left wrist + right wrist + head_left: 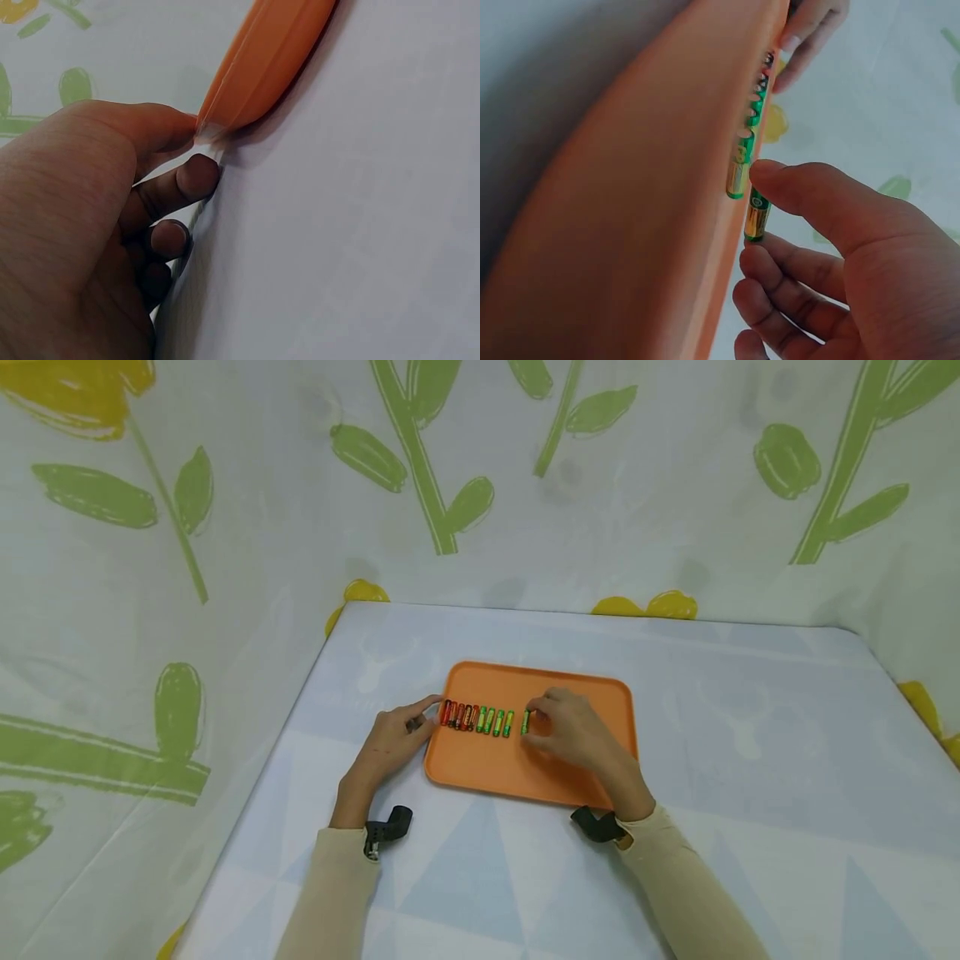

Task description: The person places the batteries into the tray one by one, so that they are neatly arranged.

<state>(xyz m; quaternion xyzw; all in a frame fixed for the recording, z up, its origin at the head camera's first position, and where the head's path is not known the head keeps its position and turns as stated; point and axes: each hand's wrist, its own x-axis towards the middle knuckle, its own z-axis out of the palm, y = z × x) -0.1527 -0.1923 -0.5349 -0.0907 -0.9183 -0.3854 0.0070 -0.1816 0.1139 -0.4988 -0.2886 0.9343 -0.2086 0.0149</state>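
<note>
On the orange tray (480,768) lies a row of small batteries, several red-and-black ones (459,716) at the left and several green ones (490,721) beside them. A little apart from the row's right end, my right hand (573,731) pinches another green battery (757,216), held by its ends between thumb and a fingertip in the right wrist view. My left hand (393,739) grips the tray's left rim with thumb and index finger, close by the first red battery. Its other fingers (199,176) curl loosely below the rim in the left wrist view.
The tray rests on a table (735,827) covered with a pale patterned cloth. A light curtain (262,527) with green leaves and yellow flowers hangs behind and at the left. Each wrist carries a black camera mount (397,822).
</note>
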